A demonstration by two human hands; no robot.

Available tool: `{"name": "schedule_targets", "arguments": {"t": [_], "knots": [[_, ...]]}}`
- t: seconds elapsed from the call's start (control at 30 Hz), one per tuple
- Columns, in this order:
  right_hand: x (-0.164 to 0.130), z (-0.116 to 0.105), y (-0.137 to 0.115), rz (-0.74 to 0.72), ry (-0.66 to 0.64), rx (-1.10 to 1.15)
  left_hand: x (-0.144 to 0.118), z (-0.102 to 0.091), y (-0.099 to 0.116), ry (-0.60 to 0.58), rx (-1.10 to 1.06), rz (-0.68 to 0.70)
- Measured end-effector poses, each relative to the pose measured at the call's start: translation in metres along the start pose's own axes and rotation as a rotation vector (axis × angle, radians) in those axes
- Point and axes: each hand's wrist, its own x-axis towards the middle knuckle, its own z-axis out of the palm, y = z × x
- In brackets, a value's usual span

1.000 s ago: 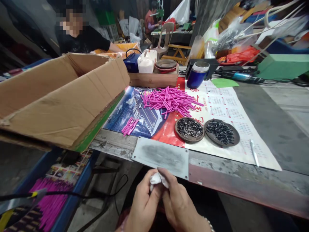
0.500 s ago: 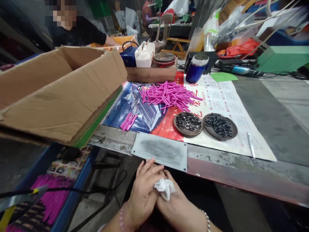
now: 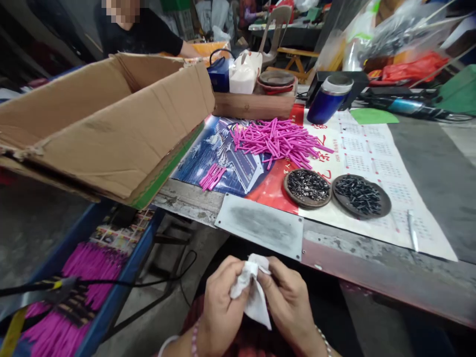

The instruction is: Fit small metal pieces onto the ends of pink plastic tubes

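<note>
A crumpled white tissue (image 3: 256, 297) is stretched between my two hands, in front of the table edge. My left hand (image 3: 225, 297) pinches its left side between thumb and fingers. On the other side, my right hand (image 3: 288, 300) grips the tissue with its thumb and curled fingers. Just beyond the hands lies a pale metal plate (image 3: 260, 225) with a dark smudged middle, set at the table's front edge. Both wrists wear beaded bracelets.
Pink sticks (image 3: 278, 141) lie heaped on a calendar sheet (image 3: 401, 198), with a small bunch (image 3: 212, 177) nearer. Two dishes of small dark parts (image 3: 308, 188) (image 3: 360, 196), a pen (image 3: 412, 230) and a blue tumbler (image 3: 329, 99) stand right. A cardboard box (image 3: 126, 134) is left; a person (image 3: 141, 34) sits behind.
The hands were laid together with the tissue on the right one; now they are apart, both pinching the tissue and spreading it. The view has shifted, so the table appears farther right.
</note>
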Motion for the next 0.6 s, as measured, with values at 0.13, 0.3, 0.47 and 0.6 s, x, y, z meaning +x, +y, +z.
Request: {"name": "schedule_targets", "arguments": {"t": [0.13,0.3,0.47,0.6], "knots": [[0.006,0.003,0.003,-0.048,0.063,-0.095,-0.004,0.005,-0.002,-0.070,-0.179,-0.289],[0.014,-0.006,0.009,-0.006,-0.027,-0.076,-0.005,0.000,-0.011,-0.160,-0.480,-0.532],[0.005,-0.006,0.009,0.037,-0.096,-0.119,-0.006,-0.006,-0.014,-0.162,-0.515,-0.538],[0.003,-0.003,0.011,0.035,-0.019,-0.112,-0.007,-0.006,-0.015,-0.179,-0.475,-0.509]]}}
